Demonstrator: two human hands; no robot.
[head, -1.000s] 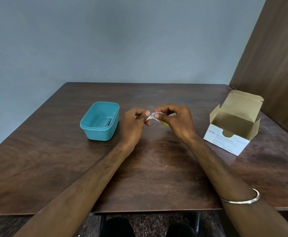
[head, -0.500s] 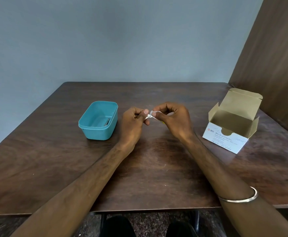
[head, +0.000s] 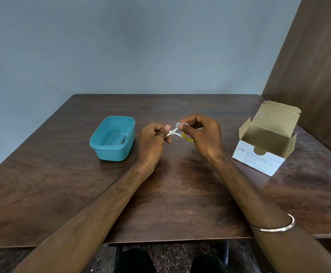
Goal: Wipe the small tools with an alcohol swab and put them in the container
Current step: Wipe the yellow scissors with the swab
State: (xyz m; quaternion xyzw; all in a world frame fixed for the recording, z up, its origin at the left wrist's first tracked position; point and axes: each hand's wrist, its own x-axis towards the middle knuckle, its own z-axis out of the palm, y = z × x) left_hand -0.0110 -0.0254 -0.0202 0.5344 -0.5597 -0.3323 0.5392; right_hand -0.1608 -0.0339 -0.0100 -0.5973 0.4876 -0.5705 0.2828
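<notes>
Left hand, at frame centre, is closed around one handle of the small scissors, thumb tip beside the pivot. Right hand pinches a white swab onto one blade, now raised further up and right than half a second ago; the blades stand more spread than before. One yellow handle loop shows beneath the right fingers. Teal container sits on the desk left of centre, a dark tool inside. Open swab box stands at right, a bangle on the right forearm.
</notes>
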